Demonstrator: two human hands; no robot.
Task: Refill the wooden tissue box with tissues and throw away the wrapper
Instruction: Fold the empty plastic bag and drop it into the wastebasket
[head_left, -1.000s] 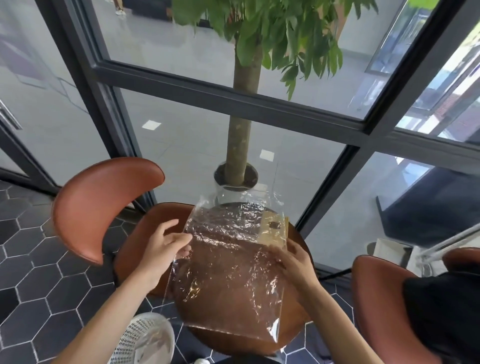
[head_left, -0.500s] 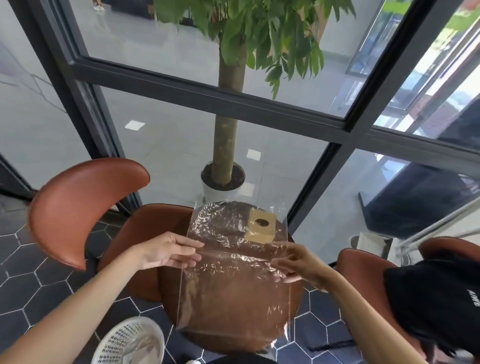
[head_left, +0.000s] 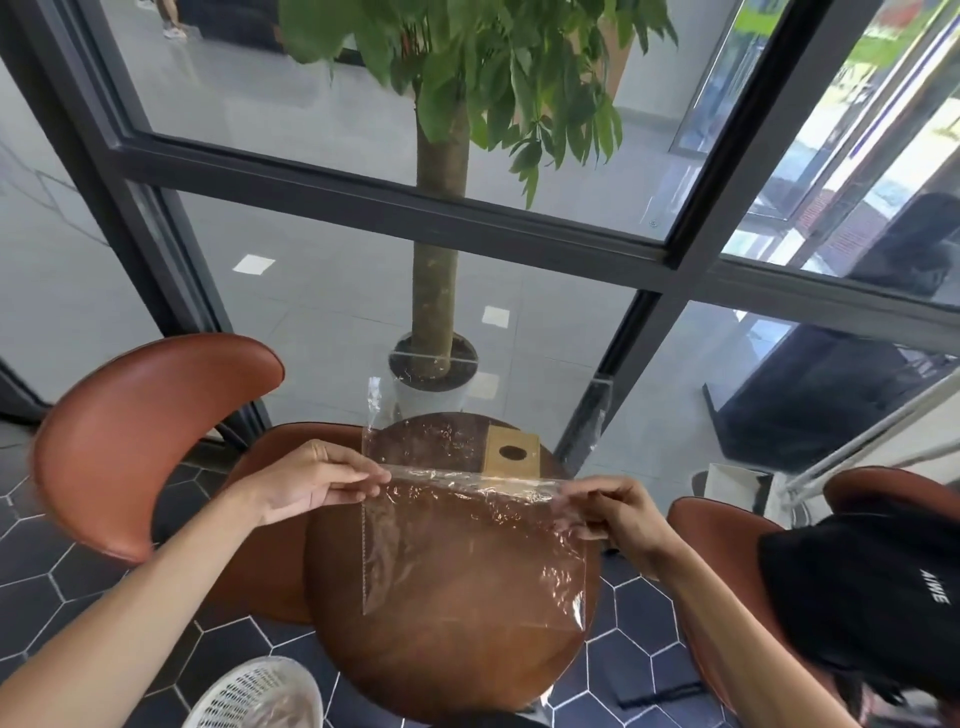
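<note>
- White mesh basket sits at the frame's bottom left, on the floor.
- Clear wrapper hangs mid-frame over the round bench, folded along its top.
- Left grip pinches the fold's left end; right grip pinches its right end.
- Box stands on the bench's far edge, behind the wrapper.
- Tree stands beyond.

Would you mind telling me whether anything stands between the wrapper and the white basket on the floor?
Nothing visible does. Both hands, left hand and right hand, pinch the clear wrapper above the round table. The white basket sits on the floor at the lower left, open-topped, with clear space between.
</note>
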